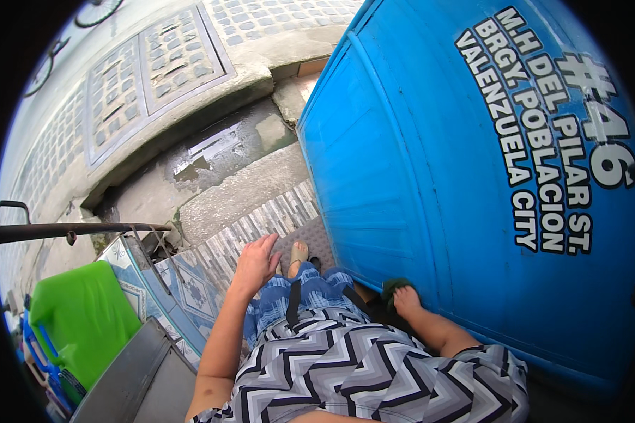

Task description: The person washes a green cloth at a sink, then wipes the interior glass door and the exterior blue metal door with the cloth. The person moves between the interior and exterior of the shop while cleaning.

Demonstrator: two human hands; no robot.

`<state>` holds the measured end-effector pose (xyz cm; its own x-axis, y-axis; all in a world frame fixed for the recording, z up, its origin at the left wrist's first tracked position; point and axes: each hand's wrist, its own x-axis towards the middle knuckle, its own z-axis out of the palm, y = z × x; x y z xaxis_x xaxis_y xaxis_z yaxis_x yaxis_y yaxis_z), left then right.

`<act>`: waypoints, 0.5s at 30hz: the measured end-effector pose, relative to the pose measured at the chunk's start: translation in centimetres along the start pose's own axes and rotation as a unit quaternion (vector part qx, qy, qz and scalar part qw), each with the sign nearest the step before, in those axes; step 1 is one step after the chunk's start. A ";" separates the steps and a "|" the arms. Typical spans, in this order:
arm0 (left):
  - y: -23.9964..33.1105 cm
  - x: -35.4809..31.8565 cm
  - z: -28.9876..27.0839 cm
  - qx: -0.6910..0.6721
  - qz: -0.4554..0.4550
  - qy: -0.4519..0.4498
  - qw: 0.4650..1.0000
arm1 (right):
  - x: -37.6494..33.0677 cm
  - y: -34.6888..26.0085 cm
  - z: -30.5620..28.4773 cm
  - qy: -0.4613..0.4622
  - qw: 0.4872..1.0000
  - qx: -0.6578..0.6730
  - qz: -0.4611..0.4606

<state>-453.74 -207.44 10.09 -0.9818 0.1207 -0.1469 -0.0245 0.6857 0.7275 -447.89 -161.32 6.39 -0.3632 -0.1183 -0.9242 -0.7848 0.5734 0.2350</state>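
Note:
My right hand (406, 301) is closed on a dark green cloth (396, 287), pressed to the lower edge of a large blue metal door (374, 162). White lettering with black outlines covers the upper right of that door. In front of my body my left hand (257, 264) hangs in the air, fingers stretched out and slightly apart, with nothing in it. Below it lies a floor strip of grey and white mosaic tile (240, 233). Part of the cloth is hidden behind my right fingers.
A brown metal rail (85, 230) juts in from the left above blue patterned tiles (194, 292). Nearby are a bright green plastic piece (81, 310) and a grey metal sheet (130, 381). Beyond the concrete step, a wet sunken channel (212, 151) borders stone paving (180, 60).

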 end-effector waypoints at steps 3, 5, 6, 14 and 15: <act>0.3 0.0 -0.1 -0.016 0.017 -0.010 1.000 | 0.6 5.2 -6.7 0.286 0.948 0.083 0.108; 0.6 0.3 0.0 -0.029 0.029 -0.023 0.999 | 1.4 7.1 -10.3 0.412 0.896 -0.055 0.157; 0.9 0.6 0.0 -0.034 0.034 -0.029 0.998 | 1.6 7.3 -11.2 0.409 0.884 -0.080 0.210; 1.3 1.3 -0.4 -0.033 0.060 -0.037 0.997 | -1.9 -1.2 1.2 0.186 0.969 0.102 0.129; 1.2 1.1 -0.4 -0.036 0.055 -0.049 0.997 | -0.8 -0.8 1.0 0.221 0.954 0.130 0.155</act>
<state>-454.91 -206.77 11.07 -0.9564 0.2634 -0.1262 0.0646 0.6122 0.7881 -446.48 -160.87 6.66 -0.7793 -0.2073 -0.5914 -0.4748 0.8112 0.3413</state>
